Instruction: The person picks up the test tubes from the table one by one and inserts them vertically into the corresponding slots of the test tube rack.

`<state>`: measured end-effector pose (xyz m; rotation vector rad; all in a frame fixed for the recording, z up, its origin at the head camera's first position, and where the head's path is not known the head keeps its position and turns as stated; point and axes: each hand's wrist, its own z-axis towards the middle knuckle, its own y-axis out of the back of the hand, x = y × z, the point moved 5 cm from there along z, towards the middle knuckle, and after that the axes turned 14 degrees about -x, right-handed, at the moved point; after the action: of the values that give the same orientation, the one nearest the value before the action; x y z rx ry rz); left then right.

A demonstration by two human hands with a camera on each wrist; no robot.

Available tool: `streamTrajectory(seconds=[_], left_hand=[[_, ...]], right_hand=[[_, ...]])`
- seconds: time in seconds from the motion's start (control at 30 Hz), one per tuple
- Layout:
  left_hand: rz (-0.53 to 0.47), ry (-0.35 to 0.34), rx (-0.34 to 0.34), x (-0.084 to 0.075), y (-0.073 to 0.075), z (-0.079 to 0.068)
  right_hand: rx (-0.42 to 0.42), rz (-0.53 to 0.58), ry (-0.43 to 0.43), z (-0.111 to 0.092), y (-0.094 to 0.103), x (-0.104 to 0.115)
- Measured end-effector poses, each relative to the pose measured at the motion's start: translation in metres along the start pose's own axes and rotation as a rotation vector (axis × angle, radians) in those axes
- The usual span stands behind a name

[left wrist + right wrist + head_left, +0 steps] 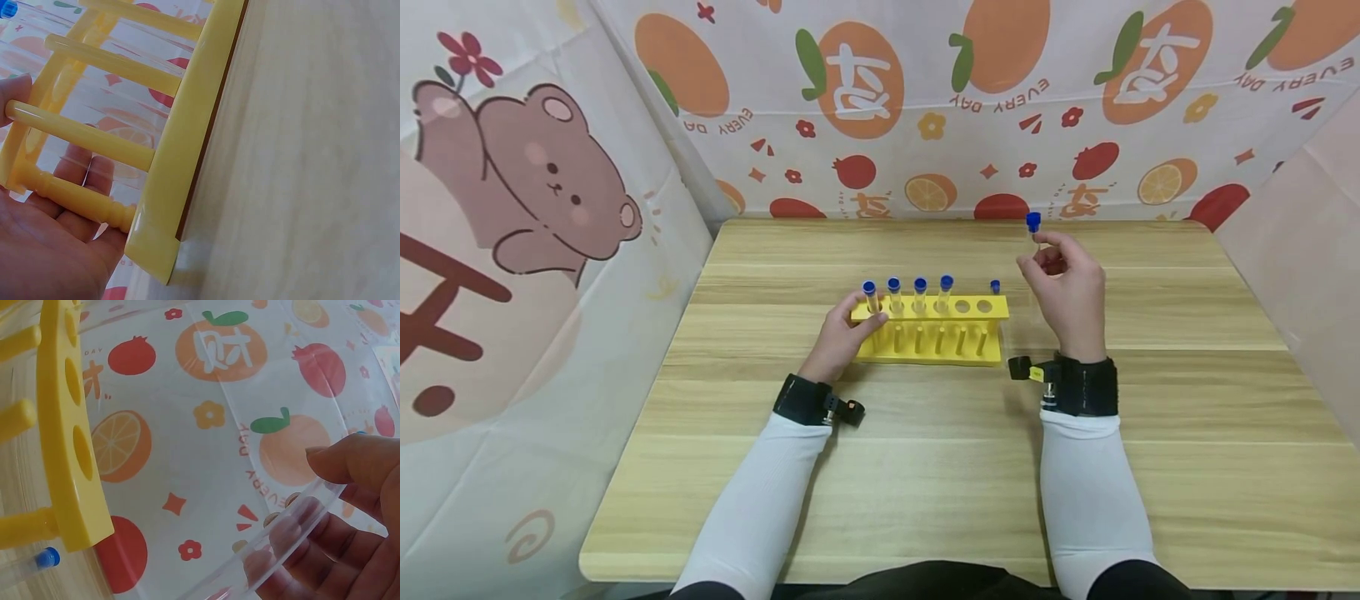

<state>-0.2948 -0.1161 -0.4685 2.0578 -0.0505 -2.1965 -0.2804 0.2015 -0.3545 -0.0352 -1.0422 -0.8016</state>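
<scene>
A yellow test tube rack (925, 360) stands upright on the table, with several clear, blue-capped test tubes (920, 287) in its left holes. Its two rightmost holes are empty. My left hand (837, 337) grips the rack's left end, thumb in front and fingers behind the end post (81, 199). To the right of the rack and raised above the table, my right hand (1071, 292) pinches a clear test tube (231, 580) between thumb and fingers. That tube's blue cap (1033, 222) points up. Another blue-capped tube (47, 557) lies behind the rack's right end.
The wooden table (940, 467) reaches back to a fruit-printed cloth (925, 150). Another cloth with a printed bear (553, 179) hangs at the left, and a pale cloth (1315, 225) hangs at the right.
</scene>
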Motion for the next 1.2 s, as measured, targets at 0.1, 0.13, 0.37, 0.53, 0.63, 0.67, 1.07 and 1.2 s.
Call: streamTrajectory(seconds=[0.1, 0.13, 0.37, 0.53, 0.63, 0.67, 1.07, 1.2], left_hand=[[0.008, 0.0, -0.002, 0.001, 0.0, 0.0], [0.01, 0.002, -0.002, 0.002, 0.001, 0.0], [0.004, 0.016, 0.007, 0.0, 0.0, 0.0], [-0.005, 0.021, 0.017, -0.001, 0.0, -0.001], [-0.001, 0.022, 0.017, -0.001, 0.0, -0.001], [0.003, 0.023, 0.017, -0.001, 0.0, -0.001], [-0.01, 0.012, 0.011, 0.001, 0.0, 0.0], [-0.012, 0.009, 0.01, 0.001, 0.0, 0.0]], right_hand=[[0.0, 0.009, -0.003, -0.001, 0.0, 0.002], [0.0, 0.013, -0.005, -0.001, 0.0, 0.002], [0.003, 0.044, -0.01, -0.003, 0.0, 0.008], [0.009, 0.068, -0.004, -0.004, -0.002, 0.011], [0.01, 0.07, 0.003, -0.005, -0.002, 0.013], [0.01, 0.07, 0.004, -0.006, -0.002, 0.013], [0.019, 0.108, 0.024, -0.008, -0.005, 0.021], [0.027, 0.126, 0.038, -0.01, -0.009, 0.024]])
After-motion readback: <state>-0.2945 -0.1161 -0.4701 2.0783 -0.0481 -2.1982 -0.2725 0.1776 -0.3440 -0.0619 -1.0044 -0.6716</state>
